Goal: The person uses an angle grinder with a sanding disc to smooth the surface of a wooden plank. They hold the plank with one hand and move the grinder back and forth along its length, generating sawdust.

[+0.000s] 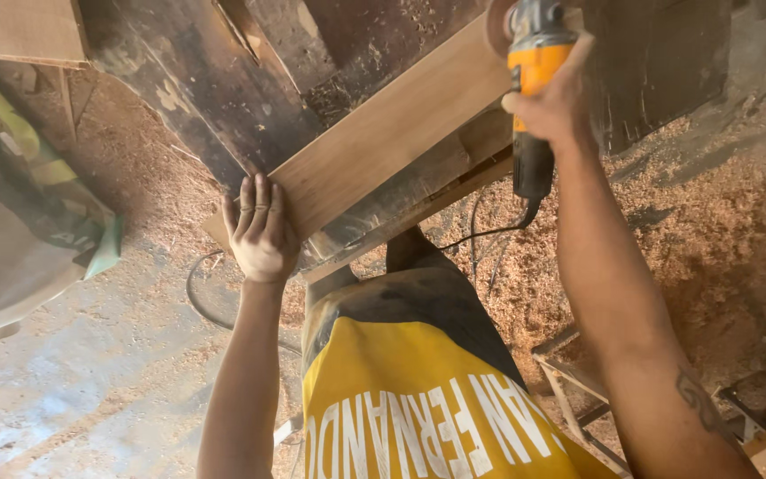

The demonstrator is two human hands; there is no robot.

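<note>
A light wooden plank runs diagonally from the lower left to the upper right, lying on a dark worn bench. My left hand lies flat on the plank's near end, fingers together and pointing up. My right hand grips a yellow and black angle grinder, whose round sanding disc touches the plank's far end. The grinder's black cord hangs down from its tail.
Sawdust covers the ground to the right and behind the bench. A green and grey sack lies at the left. A cable loop rests on the concrete floor. A wooden frame stands at the lower right.
</note>
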